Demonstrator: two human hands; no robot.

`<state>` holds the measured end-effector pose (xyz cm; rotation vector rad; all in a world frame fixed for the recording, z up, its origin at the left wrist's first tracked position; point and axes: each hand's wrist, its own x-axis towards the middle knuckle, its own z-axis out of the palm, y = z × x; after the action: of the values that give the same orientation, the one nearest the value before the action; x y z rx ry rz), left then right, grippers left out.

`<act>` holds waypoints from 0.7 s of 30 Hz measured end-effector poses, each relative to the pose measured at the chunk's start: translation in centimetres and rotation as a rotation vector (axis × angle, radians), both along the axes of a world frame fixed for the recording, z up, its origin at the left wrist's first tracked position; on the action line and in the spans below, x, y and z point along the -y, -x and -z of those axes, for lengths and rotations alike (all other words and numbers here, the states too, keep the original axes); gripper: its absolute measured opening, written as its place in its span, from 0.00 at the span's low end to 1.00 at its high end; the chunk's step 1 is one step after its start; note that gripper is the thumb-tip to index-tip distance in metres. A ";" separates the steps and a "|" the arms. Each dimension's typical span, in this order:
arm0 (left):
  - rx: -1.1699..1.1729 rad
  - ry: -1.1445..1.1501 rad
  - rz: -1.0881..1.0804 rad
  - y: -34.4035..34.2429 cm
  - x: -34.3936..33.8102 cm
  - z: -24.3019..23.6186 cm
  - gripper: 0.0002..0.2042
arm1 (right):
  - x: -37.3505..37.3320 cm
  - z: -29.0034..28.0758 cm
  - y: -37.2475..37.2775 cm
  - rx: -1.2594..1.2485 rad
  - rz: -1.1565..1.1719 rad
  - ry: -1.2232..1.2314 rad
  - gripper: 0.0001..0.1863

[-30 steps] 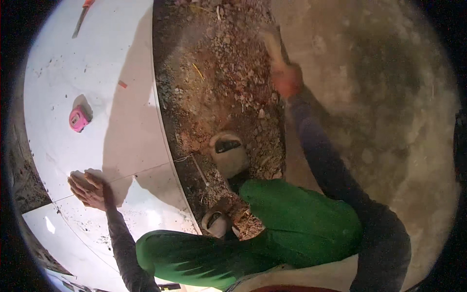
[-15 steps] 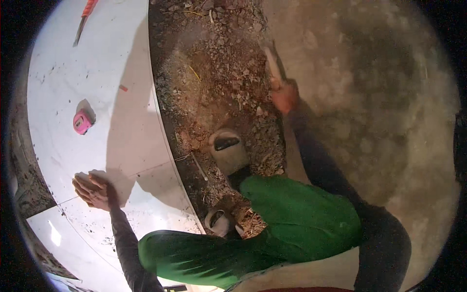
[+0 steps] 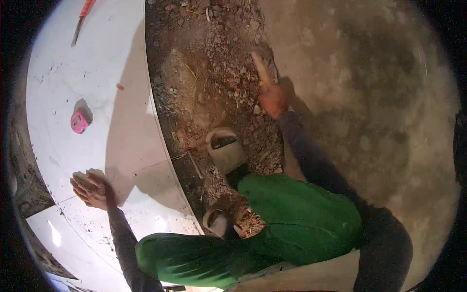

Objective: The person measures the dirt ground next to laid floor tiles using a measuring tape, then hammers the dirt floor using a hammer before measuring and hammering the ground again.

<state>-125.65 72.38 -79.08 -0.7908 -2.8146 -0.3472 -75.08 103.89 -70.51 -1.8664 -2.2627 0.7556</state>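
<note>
My left hand [image 3: 91, 191] rests on the white tile surface [image 3: 134, 131], palm down with its fingers stretched out, close to a joint between tiles. Over the border of the rubble strip [image 3: 204, 92] and the concrete floor, my right hand [image 3: 274, 100] is closed around a light, wooden-looking handle [image 3: 261, 68]. The handle points away from me; whether a tool head sits on its far end cannot be made out. On the tiles beyond my left hand lie a pink tape measure [image 3: 80, 121] and a small red piece [image 3: 120, 87].
A tool with an orange-red handle [image 3: 86, 7] and a dark shaft lies at the far left. My shoes [image 3: 227, 151] stand in the broken soil between the tile edge and the concrete floor [image 3: 365, 121]. A thin pale stick [image 3: 195, 165] lies beside them.
My right hand has shifted slightly left and nearer, and the handle in it has swung lower. The left hand stays in place on the tile.
</note>
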 end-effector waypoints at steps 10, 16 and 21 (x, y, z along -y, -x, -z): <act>0.017 0.000 -0.008 0.3 0.3 -0.4 0.36 | -1.3 -1.6 -2.2 0.140 0.347 0.132 0.18; 0.011 0.057 0.014 1.7 2.3 -1.3 0.36 | 5.2 -1.4 9.3 -0.170 0.036 0.029 0.20; 0.000 0.024 0.021 0.8 0.8 0.4 0.36 | 2.1 2.0 2.8 0.154 -0.110 -0.318 0.20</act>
<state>-126.42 71.53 -79.44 -0.8263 -2.8175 -0.3171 -77.84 101.82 -72.52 -1.7156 -2.4210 0.2470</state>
